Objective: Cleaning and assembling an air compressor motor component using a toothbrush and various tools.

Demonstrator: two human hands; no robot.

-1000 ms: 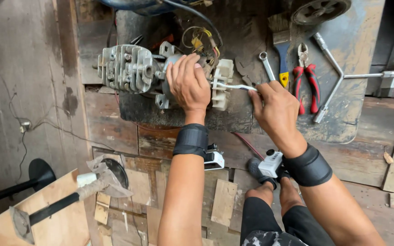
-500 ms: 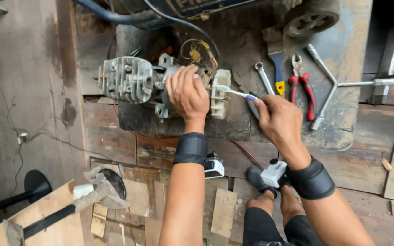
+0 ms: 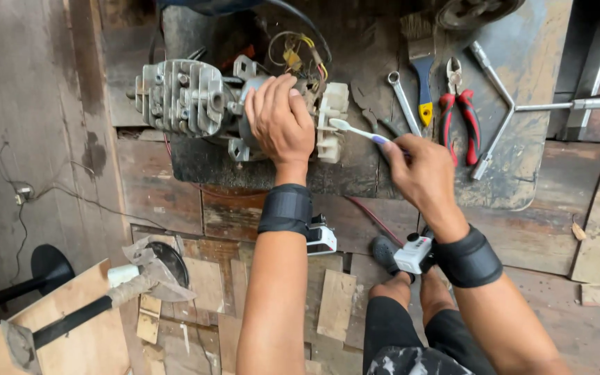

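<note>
the left hand (image 3: 280, 119) lies flat on the small engine (image 3: 196, 97) on the wooden floor, steadying it. the right hand (image 3: 421, 170) grips a toothbrush (image 3: 355, 129), bristles at the pale finned part (image 3: 331, 121); brushing looks under way, calling for short strokes.

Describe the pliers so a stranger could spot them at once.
Find the dark metal sheet right of the small engine. The pliers lie among the tools there, between a paintbrush and a cross-shaped wrench; only they have red handles.
</note>
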